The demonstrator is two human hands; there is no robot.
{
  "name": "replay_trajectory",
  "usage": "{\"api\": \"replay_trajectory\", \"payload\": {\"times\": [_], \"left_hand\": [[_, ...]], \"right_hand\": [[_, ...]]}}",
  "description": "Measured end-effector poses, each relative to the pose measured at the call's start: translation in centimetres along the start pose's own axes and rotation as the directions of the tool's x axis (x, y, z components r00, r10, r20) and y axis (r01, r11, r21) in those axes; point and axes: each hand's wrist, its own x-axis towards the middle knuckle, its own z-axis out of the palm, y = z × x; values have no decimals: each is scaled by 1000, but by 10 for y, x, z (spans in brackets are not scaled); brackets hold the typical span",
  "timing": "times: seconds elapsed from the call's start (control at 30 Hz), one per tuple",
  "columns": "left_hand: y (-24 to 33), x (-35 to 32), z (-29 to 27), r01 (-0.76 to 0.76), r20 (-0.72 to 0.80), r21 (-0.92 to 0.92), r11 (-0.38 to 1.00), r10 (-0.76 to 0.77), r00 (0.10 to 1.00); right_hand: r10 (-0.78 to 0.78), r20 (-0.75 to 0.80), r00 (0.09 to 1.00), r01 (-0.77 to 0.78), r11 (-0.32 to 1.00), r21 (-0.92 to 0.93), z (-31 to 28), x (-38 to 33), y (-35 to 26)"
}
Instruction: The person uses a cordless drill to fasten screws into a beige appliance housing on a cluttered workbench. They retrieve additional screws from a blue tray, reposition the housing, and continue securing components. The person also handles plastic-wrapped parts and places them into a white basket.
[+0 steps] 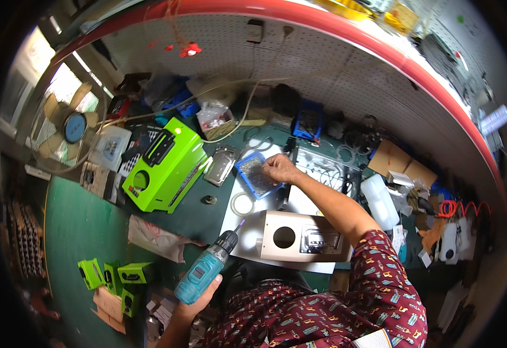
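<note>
blue tray (257, 176): small, rectangular, full of tiny silvery parts; sits mid-bench on the green mat, partly over the white sheet (247, 232), just right of the clear plastic container (220, 165).
right hand (279, 169): reached forward over the tray's right edge, fingers curled down and pinched narrow into the parts; can't tell whether anything is between the fingertips.
left hand (198, 298): low, near the body, fingers wrapped around the grip of the teal cordless drill (207, 268).
drill: bit tilted up and right, tip over the white sheet, close to the beige housing's left end; not touching it as far as I can see.
beige housing (303, 236): box with a round hole and a recessed dark panel, lying on the white sheet in front of the person, below the right forearm.
tape ring (242, 204): flat on the sheet, between tray and housing.
green housing (166, 166): bright green casing, left of the tray, well apart from both hands.
small green parts (111, 275): cluster at lower left on the mat.
fan (71, 127): far left edge.
pegboard (323, 69): curved back wall behind the clutter.
</note>
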Motion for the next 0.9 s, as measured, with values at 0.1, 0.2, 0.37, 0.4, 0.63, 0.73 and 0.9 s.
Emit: {"api": "replay_trajectory", "payload": {"times": [0.1, 0.2, 0.37, 0.4, 0.63, 0.73, 0.9], "left_hand": [[-2, 25, 1, -137, 59, -46, 989, 140, 988], [18, 41, -3, 14, 187, -197, 980, 23, 982], [54, 61, 9, 53, 426, -268, 962, 69, 902], [61, 63, 13, 59, 475, -245, 968, 67, 877], [93, 74, 45, 16, 746, 59, 998, -54, 664], [110, 75, 63, -94, 712, -40, 995, 94, 696], [121, 69, 77, -17, 740, 4, 1000, 8, 672]], "right_hand": [[28, -132, 991, 35, 891, 452, -2, -98, -65], [62, -210, 976, 94, 748, 657, 10, -174, -74], [84, -257, 963, 180, 510, 841, 46, -275, -24], [89, -265, 960, 194, 472, 860, 55, -290, -14], [85, -367, 926, 352, 147, 924, 80, -347, 39], [60, -351, 934, 347, 75, 935, 79, -359, 61], [39, -307, 951, 303, 83, 949, 65, -379, 78]]}}
